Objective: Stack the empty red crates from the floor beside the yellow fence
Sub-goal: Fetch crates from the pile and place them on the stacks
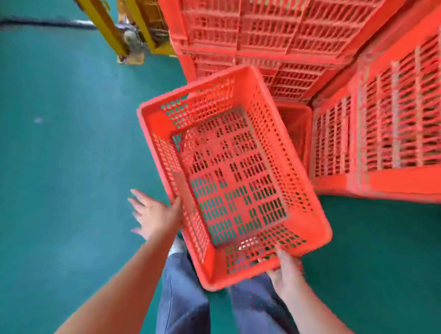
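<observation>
An empty red perforated crate (229,172) hangs tilted in the air in front of me, its open top facing the camera. My right hand (285,270) grips its near short rim, fingers curled over the edge. My left hand (153,214) is beside the crate's left long wall, fingers spread and straight, at most brushing the wall. Tall stacks of red crates (267,31) rise behind and to the right (400,130). Between them sits a lower red crate (295,127), mostly hidden. The yellow fence (112,20) stands at the top left.
Green floor (49,145) spreads to the left and at the lower right. A dark cable (38,24) runs across the floor toward the fence base. My legs in blue jeans (186,305) are directly below the crate.
</observation>
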